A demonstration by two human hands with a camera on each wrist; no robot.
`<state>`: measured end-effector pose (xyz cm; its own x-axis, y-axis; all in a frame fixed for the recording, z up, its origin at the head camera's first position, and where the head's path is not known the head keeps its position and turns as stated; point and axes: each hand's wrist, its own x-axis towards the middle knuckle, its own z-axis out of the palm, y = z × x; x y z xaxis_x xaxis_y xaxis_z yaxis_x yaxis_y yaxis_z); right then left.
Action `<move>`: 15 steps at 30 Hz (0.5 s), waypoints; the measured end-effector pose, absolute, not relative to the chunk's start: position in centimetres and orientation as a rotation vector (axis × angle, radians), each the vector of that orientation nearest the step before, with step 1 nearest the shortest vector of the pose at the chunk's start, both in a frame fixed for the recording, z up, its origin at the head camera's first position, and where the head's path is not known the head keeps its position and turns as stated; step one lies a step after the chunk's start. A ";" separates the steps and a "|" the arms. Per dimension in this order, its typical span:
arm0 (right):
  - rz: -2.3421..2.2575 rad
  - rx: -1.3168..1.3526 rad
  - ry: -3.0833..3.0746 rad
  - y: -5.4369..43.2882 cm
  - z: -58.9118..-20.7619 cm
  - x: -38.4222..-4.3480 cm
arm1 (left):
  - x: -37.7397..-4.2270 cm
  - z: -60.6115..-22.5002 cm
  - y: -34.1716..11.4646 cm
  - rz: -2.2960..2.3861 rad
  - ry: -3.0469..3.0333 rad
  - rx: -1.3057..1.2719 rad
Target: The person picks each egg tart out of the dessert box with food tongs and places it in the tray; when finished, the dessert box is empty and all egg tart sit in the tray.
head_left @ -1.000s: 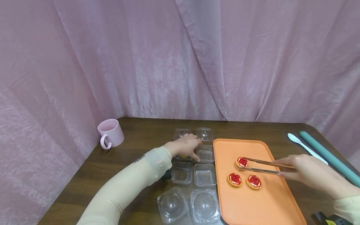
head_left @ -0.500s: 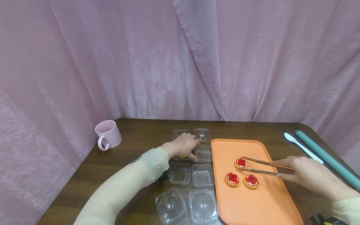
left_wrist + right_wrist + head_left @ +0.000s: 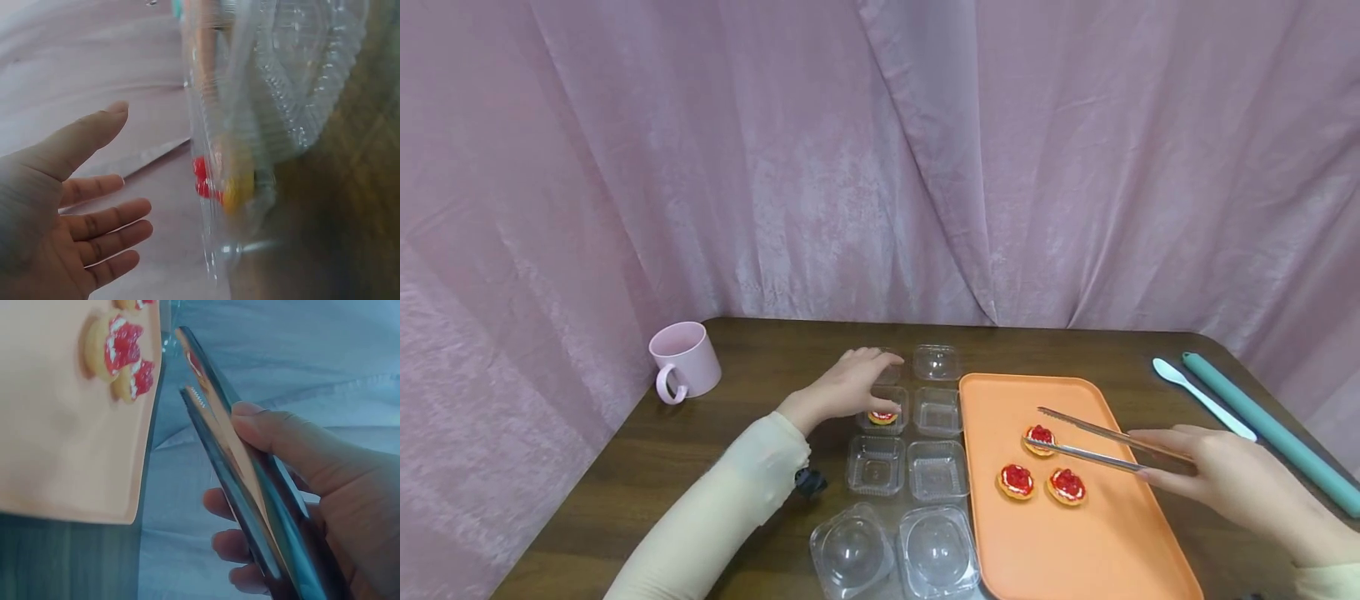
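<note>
My left hand [image 3: 850,385] hovers over a clear plastic container [image 3: 895,427] that holds a fruit tart [image 3: 882,417]. In the left wrist view its fingers [image 3: 115,244] are loosely spread, apart from the container, and hold nothing. My right hand [image 3: 1217,471] grips metal tongs [image 3: 1090,455] between thumb and fingers. The tongs' arms are spread, their tips above the orange tray [image 3: 1105,550] on either side of a red-topped tart [image 3: 1041,439]. In the right wrist view, the tips sit apart from the tarts [image 3: 119,347]. Two more tarts [image 3: 1016,482] lie nearer on the tray.
Several clear containers [image 3: 937,471] with open lids [image 3: 937,550] stand in two columns left of the tray. A pink mug [image 3: 688,362] is at the left table edge. A pale spatula [image 3: 1202,396] and a teal rod [image 3: 1270,433] lie at the right. Pink curtain [image 3: 775,167] hangs behind.
My left hand has drawn back to the left, uncovering the tart in its container. The tongs' tips have spread wider around the tart on the tray. The view has shifted slightly.
</note>
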<state>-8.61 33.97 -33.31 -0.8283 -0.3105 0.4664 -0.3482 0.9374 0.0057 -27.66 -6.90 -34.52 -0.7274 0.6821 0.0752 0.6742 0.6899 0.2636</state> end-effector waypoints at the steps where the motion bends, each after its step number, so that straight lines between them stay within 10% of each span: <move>1: 0.116 0.483 -2.606 33.8 -33.3 -8.6 | -27.6 -34.7 -7.3 0.475 2.876 1.140; 15: 0.148 0.583 -2.574 30.1 -31.4 -9.9 | -27.4 -37.2 -10.5 0.854 3.021 1.061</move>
<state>-9.87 30.09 -31.42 -0.7872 -0.3766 0.4883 -0.4302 0.9027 0.0026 -27.42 -10.52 -37.24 -0.7818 0.5354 0.3196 0.6235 0.6647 0.4116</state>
